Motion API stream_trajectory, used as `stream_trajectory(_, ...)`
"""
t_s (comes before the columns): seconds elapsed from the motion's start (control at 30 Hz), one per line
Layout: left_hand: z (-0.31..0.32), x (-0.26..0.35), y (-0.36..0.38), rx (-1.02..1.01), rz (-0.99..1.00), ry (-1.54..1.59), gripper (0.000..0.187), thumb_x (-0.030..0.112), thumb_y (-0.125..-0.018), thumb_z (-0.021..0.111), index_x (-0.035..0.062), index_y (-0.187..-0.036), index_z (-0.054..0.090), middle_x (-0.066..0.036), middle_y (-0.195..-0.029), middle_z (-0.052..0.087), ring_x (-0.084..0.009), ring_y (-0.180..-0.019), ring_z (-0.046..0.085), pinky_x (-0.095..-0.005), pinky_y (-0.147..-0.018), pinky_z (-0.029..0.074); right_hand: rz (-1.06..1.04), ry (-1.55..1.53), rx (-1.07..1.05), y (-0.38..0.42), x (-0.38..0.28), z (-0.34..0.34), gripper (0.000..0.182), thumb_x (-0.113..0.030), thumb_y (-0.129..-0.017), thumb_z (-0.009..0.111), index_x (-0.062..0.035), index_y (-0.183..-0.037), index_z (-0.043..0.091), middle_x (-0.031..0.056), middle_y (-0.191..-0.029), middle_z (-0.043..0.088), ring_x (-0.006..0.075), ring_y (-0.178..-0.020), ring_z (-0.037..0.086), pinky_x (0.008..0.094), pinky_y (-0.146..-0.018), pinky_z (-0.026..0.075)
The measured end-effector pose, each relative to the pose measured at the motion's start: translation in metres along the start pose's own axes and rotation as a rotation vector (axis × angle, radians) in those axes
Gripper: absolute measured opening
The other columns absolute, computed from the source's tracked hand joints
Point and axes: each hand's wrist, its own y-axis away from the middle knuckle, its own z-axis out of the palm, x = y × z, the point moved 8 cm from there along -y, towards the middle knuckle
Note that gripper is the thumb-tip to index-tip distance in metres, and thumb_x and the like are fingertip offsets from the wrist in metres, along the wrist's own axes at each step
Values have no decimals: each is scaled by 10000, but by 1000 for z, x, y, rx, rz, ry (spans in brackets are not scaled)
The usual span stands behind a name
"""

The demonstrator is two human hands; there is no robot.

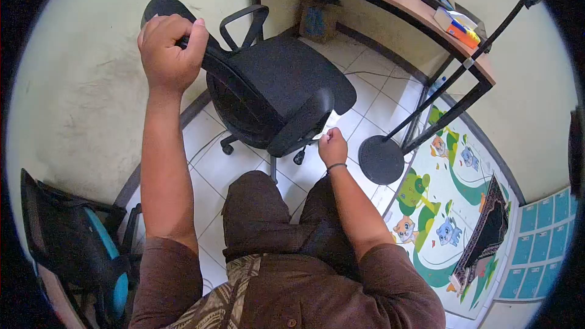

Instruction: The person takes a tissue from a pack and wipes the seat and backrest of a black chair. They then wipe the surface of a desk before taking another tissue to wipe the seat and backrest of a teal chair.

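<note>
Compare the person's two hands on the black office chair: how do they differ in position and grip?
The left hand is raised high, its grip closed around the top of the chair's backrest; the right hand sits lower, by the chair's armrest. The left hand is a full fist wrapped over the edge; the right hand pinches something small and white, too small to identify. The right wrist wears a dark band; the left is bare. Both work on the same black chair.

Brown short sleeves, brown trousers, one thin dark wristband

The person wears a brown short-sleeved shirt with a paler patterned panel down the front, buttoned at about 6 o'clock in the view. Dark brown trousers cover the legs toward the centre. Both forearms are bare; the right hand (333, 145) has a thin dark band round its wrist, the left hand (170, 49) none.
</note>
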Motion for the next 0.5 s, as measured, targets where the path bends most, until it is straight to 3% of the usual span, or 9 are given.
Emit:
stream_trajectory(0.1, 0, 3, 0, 14, 3, 21, 276, 129, -866, 663, 65, -641, 518, -55, -624, 523, -264, -672, 540, -434, -850, 452, -31, -162, 95, 19, -14, -5, 194, -227, -820, 650, -54, -883, 588, 174, -746, 659, 376, -691, 647, 457, -648, 506)
stream_trajectory(0.17, 0, 5, 1, -3, -5, -18, 275, 133, -870, 663, 66, -647, 517, -57, -629, 522, -267, -672, 538, -434, -850, 453, -60, -167, 6, 37, -35, -7, 205, -234, -834, 663, -41, -888, 625, 173, -786, 671, 362, -733, 662, 438, -661, 519)
stream_trajectory(0.23, 0, 8, -1, 1, 10, -16, 277, 136, -870, 663, 67, -646, 517, -57, -630, 521, -268, -670, 537, -435, -849, 453, -265, -151, 111, 42, -55, -11, 160, -205, -869, 638, -62, -930, 672, 162, -850, 680, 363, -776, 668, 452, -674, 525)
stream_trajectory(0.27, 0, 10, 0, 4, 21, -14, 279, 139, -871, 664, 67, -645, 517, -56, -630, 520, -269, -669, 537, -435, -848, 454, -261, -151, 110, 41, -52, -12, 160, -205, -869, 638, -62, -930, 672, 162, -850, 680, 363, -776, 668, 452, -674, 525)
stream_trajectory(0.33, 0, 12, 0, -3, 14, -12, 281, 144, -871, 666, 68, -645, 517, -56, -629, 519, -270, -667, 535, -434, -845, 454, -366, 114, -2, 31, -57, -6, 151, -178, -897, 628, -89, -985, 713, 148, -878, 676, 358, -808, 660, 463, -692, 523)
stream_trajectory(0.5, 2, 13, -1, -1, 15, -9, 286, 150, -868, 671, 69, -642, 515, -59, -623, 515, -270, -659, 528, -433, -836, 455, -464, 312, -139, 27, -64, -18, 167, -158, -898, 568, -119, -934, 727, 112, -877, 674, 327, -789, 659, 447, -678, 533)
